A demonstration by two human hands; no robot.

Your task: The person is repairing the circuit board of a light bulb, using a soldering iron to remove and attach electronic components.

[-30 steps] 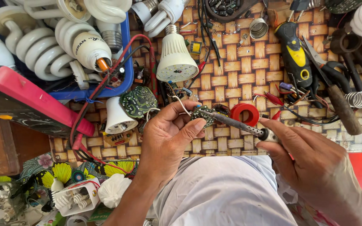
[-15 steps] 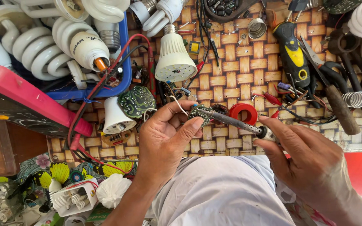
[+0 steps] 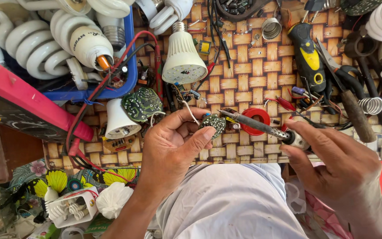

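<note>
My left hand (image 3: 171, 148) pinches a small round circuit board (image 3: 213, 124) between thumb and fingers, just above my lap. White wires run from the board up toward an LED bulb (image 3: 183, 57) lying on the woven mat. My right hand (image 3: 337, 163) grips a soldering iron (image 3: 255, 126) by its handle. Its metal shaft points left and the tip rests at the top edge of the small board. A red tape roll (image 3: 257, 117) lies right behind the iron.
A blue tray (image 3: 124, 84) at the upper left holds several spiral lamps (image 3: 32, 48). A green round circuit board (image 3: 142, 104) and a white bulb base (image 3: 118, 121) lie beside it. A yellow-black screwdriver (image 3: 310, 57), pliers and a wooden-handled tool (image 3: 354, 113) crowd the right.
The soldering iron's tip has stayed at the small board while both hands shifted slightly. Nothing was picked up or let go.
</note>
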